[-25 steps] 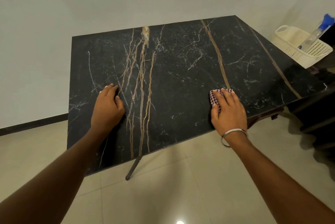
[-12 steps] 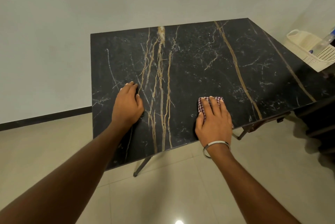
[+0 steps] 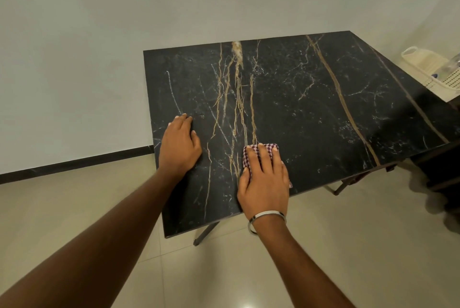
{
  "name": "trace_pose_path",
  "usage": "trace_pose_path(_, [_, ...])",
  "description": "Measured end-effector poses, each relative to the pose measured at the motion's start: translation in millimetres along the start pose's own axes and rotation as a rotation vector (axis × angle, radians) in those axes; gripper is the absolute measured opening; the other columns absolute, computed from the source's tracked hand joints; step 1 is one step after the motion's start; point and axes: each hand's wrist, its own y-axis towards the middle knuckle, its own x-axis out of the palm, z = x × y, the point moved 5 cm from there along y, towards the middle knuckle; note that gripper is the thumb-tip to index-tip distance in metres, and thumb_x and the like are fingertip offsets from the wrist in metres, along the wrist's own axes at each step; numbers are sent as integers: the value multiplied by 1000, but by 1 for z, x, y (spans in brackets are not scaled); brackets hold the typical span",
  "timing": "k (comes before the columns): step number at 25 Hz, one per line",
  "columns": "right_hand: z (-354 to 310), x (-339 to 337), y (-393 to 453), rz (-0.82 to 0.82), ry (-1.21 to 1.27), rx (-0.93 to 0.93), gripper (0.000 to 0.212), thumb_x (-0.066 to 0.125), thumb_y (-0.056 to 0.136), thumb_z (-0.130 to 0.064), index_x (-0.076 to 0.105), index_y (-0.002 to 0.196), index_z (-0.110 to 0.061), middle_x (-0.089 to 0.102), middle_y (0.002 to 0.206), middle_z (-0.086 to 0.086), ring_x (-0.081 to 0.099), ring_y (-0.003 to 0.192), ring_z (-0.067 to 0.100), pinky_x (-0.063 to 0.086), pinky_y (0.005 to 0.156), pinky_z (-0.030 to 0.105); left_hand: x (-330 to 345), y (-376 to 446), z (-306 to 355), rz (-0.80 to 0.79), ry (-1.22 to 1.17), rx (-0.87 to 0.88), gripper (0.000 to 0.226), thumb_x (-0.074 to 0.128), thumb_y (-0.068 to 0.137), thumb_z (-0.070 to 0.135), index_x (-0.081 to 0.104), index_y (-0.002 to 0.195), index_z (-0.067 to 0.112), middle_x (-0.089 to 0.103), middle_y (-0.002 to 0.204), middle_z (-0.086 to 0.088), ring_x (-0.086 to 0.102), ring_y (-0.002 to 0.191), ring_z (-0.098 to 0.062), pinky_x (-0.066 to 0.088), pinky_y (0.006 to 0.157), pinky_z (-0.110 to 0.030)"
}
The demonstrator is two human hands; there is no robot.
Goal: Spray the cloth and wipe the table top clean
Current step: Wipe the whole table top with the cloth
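A black marble-patterned table top with gold and white veins fills the middle of the head view. A folded red-and-white checked cloth lies near the table's front edge. My right hand, with a metal bangle on the wrist, presses flat on the cloth with straight fingers and covers most of it. My left hand rests flat on the bare table top near the front left corner, holding nothing.
A cream plastic basket stands at the far right edge of the view, with a clear spray bottle lying in it. Dark furniture stands to the right of the table. A plain wall is behind, tiled floor below.
My right hand has slid the cloth leftward along the front edge, from the thick gold vein to the cluster of thin veins. My left hand has stayed on its spot.
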Motion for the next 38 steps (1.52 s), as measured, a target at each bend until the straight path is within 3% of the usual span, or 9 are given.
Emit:
trace_pose_path(8, [-54, 7, -15, 19, 9, -50, 54, 27, 93, -41, 35, 145, -28, 38, 151, 1, 26, 143, 28, 24, 115, 45, -5, 7, -17, 23, 19, -11, 48, 42, 99, 26, 40, 144, 9, 40, 150, -9, 33, 141, -25, 20, 119, -40])
trace_pose_path(14, [-70, 8, -20, 45, 22, -95, 51, 35, 93, -40, 40, 141, -27, 45, 146, 1, 36, 139, 28, 31, 110, 45, -6, 9, -22, 53, 42, -26, 49, 41, 98, 27, 40, 144, 9, 39, 151, -9, 32, 142, -24, 18, 119, -38])
trace_pose_path(18, [-52, 4, -9, 14, 20, -201, 51, 36, 93, -39, 37, 143, -29, 39, 150, -1, 29, 142, 24, 26, 113, 42, -8, 8, -21, 44, 36, -28, 50, 40, 99, 27, 37, 146, 9, 36, 153, -8, 29, 143, -23, 16, 120, -37])
trace_pose_path(23, [-4, 1, 24, 12, -24, -33, 55, 27, 91, -42, 35, 144, -29, 35, 153, -1, 24, 144, 24, 24, 115, 44, -6, 7, -20, 60, 23, -36, 50, 38, 99, 27, 36, 147, 10, 35, 154, -7, 27, 144, -21, 13, 121, -36])
trace_pose_path(26, [-19, 5, 28, 5, -40, -22, 55, 32, 93, -40, 32, 146, -29, 32, 154, -1, 20, 145, 25, 22, 117, 44, -5, 8, -19, 76, 29, -48, 50, 39, 98, 26, 37, 146, 10, 35, 153, -6, 27, 144, -21, 12, 120, -35])
trace_pose_path(32, [-49, 6, 31, -7, -3, -208, 52, 35, 92, -37, 38, 143, -28, 38, 150, -1, 27, 143, 23, 23, 115, 40, -8, 7, -20, 89, 25, -43, 51, 42, 97, 24, 39, 145, 10, 38, 152, -6, 29, 143, -20, 16, 121, -35])
trace_pose_path(38, [5, 5, 65, -74, -17, -28, 53, 33, 97, -37, 24, 149, -30, 22, 158, -3, 11, 147, 21, 15, 120, 43, -6, 7, -21, 105, 22, -49, 49, 43, 97, 24, 41, 144, 11, 39, 151, -5, 31, 142, -20, 14, 119, -33])
